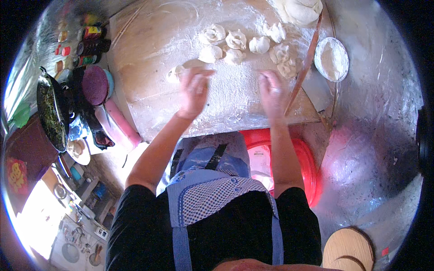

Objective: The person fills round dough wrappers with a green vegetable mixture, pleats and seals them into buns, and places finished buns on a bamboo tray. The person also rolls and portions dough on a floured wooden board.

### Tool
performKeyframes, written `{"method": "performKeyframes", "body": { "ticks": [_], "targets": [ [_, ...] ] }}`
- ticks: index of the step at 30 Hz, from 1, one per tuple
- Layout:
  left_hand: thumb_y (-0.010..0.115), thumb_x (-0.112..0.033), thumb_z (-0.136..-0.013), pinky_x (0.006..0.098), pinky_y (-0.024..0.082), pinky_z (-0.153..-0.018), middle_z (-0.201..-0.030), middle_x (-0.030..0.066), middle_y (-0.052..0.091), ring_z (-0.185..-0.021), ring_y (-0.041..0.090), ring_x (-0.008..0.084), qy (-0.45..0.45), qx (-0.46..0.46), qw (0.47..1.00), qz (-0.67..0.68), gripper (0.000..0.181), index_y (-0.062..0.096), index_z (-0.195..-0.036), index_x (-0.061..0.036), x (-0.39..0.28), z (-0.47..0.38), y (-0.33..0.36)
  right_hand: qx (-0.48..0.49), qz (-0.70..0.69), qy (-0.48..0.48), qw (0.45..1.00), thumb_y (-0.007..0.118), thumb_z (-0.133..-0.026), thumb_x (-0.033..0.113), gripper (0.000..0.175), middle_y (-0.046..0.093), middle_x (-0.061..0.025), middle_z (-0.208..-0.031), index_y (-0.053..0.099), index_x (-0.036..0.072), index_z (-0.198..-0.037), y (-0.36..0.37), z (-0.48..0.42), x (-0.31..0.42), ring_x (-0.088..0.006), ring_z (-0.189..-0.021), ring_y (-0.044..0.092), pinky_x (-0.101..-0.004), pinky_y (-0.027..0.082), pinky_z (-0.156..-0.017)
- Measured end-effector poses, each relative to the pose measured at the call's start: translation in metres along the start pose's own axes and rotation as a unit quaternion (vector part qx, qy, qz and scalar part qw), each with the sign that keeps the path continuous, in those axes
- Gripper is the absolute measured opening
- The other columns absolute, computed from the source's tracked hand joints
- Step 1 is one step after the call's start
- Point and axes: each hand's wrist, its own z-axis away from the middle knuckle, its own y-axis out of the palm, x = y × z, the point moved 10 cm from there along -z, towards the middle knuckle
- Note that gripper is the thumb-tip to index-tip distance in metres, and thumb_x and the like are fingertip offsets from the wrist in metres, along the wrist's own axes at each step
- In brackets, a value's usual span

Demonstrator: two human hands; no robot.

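Above the floured wooden board (159, 111), my left hand (194, 93) is blurred, its fingers loosely bent and no object visible in it. A pale lump of dough (175, 74) lies just beyond its left side. My right hand (272, 89), also blurred, hovers over the board's right part with loosely curled fingers and nothing seen in them. Close to its right is a long tapered wooden rolling pin (308, 62), lying slantwise across the board's edge. Several dough pieces, among them a rounded one (259, 45) and a folded one (236, 39), lie beyond both hands.
A large dough mass (302, 12) sits at the far right of the board. Beside the board stands a bowl of flour (331, 60). Jars (92, 33), a pink cylinder (117, 123) and a wok (52, 110) are at the left. A red basin (307, 162) is below the board.
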Motion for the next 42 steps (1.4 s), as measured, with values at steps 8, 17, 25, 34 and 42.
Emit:
{"method": "performKeyframes", "body": {
  "ticks": [8, 17, 25, 34, 42],
  "targets": [
    [0.066, -0.007, -0.076, 0.0517, 0.027, -0.114, -0.137, 0.0162, 0.048, -0.134, 0.038, 0.0378, -0.024, 0.041, 0.993, -0.112, 0.060, 0.051, -0.134, -0.0127, 0.092, 0.037, -0.034, 0.041, 0.005, -0.190, 0.981, 0.070, -0.077, 0.000, 0.031, 0.065, -0.0095, -0.103, 0.067, 0.008, -0.107, 0.093, -0.015, 0.086, -0.0282, -0.098, 0.059, -0.0387, 0.049, -0.086],
    [0.059, -0.005, -0.079, 0.0542, 0.028, -0.113, -0.136, 0.0132, 0.050, -0.132, 0.043, 0.0336, 0.015, -0.035, 0.986, -0.162, 0.056, 0.047, -0.134, -0.0118, 0.113, 0.044, -0.030, -0.196, 0.116, -0.042, 0.973, 0.061, -0.086, -0.001, 0.025, 0.063, -0.0122, -0.111, 0.064, 0.004, -0.110, -0.114, -0.067, -0.023, -0.0258, -0.105, 0.061, -0.0360, 0.048, -0.090],
    [0.064, -0.006, -0.072, 0.0524, 0.029, -0.113, -0.135, 0.0117, 0.051, -0.129, 0.045, 0.0333, 0.005, -0.022, 0.984, -0.177, 0.062, 0.049, -0.131, -0.0123, 0.112, 0.040, -0.036, 0.020, 0.435, 0.035, 0.900, 0.058, -0.090, 0.015, 0.033, 0.065, -0.0183, -0.114, 0.063, 0.011, -0.121, -0.161, -0.143, -0.163, -0.0360, -0.106, 0.062, -0.0414, 0.048, -0.092],
    [0.062, -0.009, -0.076, 0.0507, 0.026, -0.115, -0.135, 0.0091, 0.051, -0.132, 0.043, 0.0292, -0.019, -0.008, 0.983, -0.183, 0.060, 0.047, -0.133, -0.0144, 0.112, 0.042, -0.034, -0.168, -0.286, 0.268, 0.904, 0.060, -0.083, 0.003, 0.032, 0.069, -0.0113, -0.097, 0.064, -0.006, -0.114, -0.152, -0.095, -0.147, -0.0209, -0.086, 0.065, -0.0300, 0.052, -0.074],
    [0.059, -0.003, -0.080, 0.0495, 0.032, -0.110, -0.130, 0.0177, 0.051, -0.124, 0.046, 0.0369, -0.062, -0.103, 0.989, -0.082, 0.055, 0.046, -0.133, -0.0072, 0.132, 0.055, -0.051, 0.214, -0.272, 0.244, 0.906, 0.057, -0.091, 0.005, 0.028, 0.067, -0.0035, -0.092, 0.063, 0.000, -0.118, 0.118, 0.007, 0.064, -0.0106, -0.077, 0.063, -0.0249, 0.052, -0.063]
  ]
}}
